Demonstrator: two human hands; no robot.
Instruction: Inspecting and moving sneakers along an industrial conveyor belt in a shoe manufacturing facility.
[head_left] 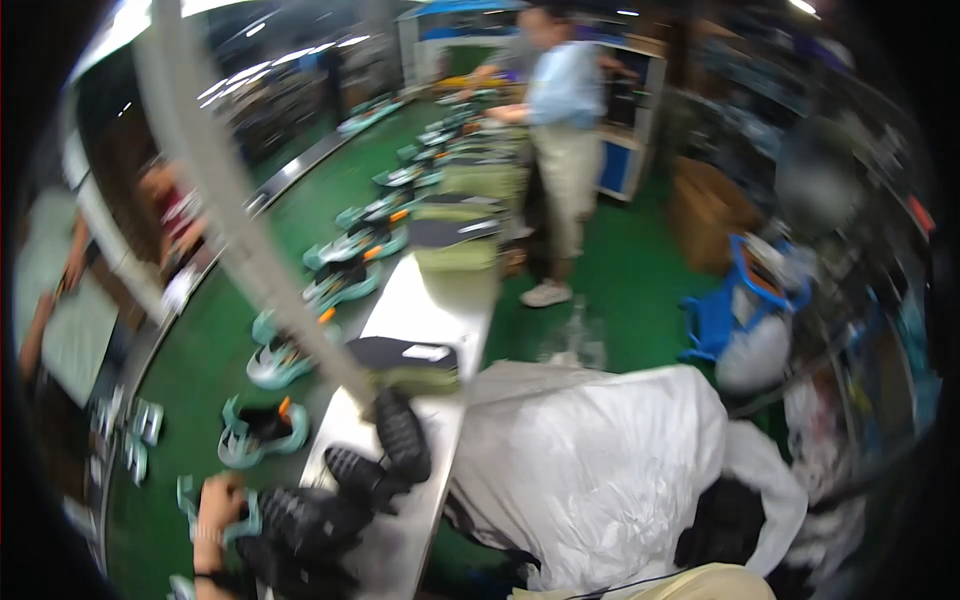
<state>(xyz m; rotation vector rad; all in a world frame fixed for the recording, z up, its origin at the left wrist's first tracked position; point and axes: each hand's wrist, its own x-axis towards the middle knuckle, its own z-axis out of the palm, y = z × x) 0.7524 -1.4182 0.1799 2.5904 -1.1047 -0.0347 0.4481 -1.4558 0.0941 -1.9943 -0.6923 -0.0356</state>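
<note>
From the lower left edge comes my left hand (219, 502), a bracelet at its wrist. Its fingers are closed on a teal shoe piece (250, 522) at the near end of a green belt; blur hides the exact grip. Just right of it lies a heap of black shoe-shaped pieces (300, 525) with a ridged surface. Two more black pieces (402, 440) lie on the white ledge (430, 325) beside the belt. Farther along the belt stands a teal-and-black shoe (262, 432) with an orange tab, one of a row of several. My right hand is out of view.
Stacks of dark and olive flat sheets (455, 240) line the ledge. A grey post (225, 180) slants across. To the right are a big white sack (600, 460), a blue stool (712, 320) and a carton (705, 215). A person (562, 130) stands beside the ledge; others work at left.
</note>
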